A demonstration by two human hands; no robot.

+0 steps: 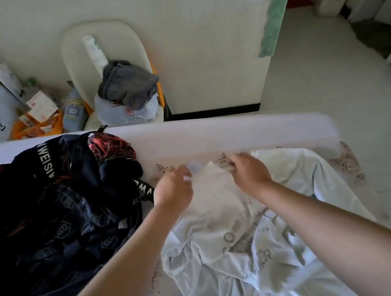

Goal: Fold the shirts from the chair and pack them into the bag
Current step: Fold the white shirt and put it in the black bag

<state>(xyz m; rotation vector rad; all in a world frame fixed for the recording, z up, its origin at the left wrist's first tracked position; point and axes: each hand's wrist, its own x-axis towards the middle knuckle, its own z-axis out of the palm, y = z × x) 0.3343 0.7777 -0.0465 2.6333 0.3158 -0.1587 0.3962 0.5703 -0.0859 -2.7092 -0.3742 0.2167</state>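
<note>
step: likely flattening the white shirt (232, 257) for folding | hands: left hand (174, 188) and right hand (249, 171) each pinch its far edge, close together | shirt: crumpled on the bed (238, 131), long axis running from the hands back toward the person | bag (47, 222): dark, open-looking, just left of the shirt, so the left hand is nearer | chair (76, 51): grey shirt (128, 84) not yet taken

Bag (55, 221) left of shirt (242, 242)

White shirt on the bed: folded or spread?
Spread, not folded: shirt lies crumpled across the bed; left hand and right hand pinch its far edge.
</note>
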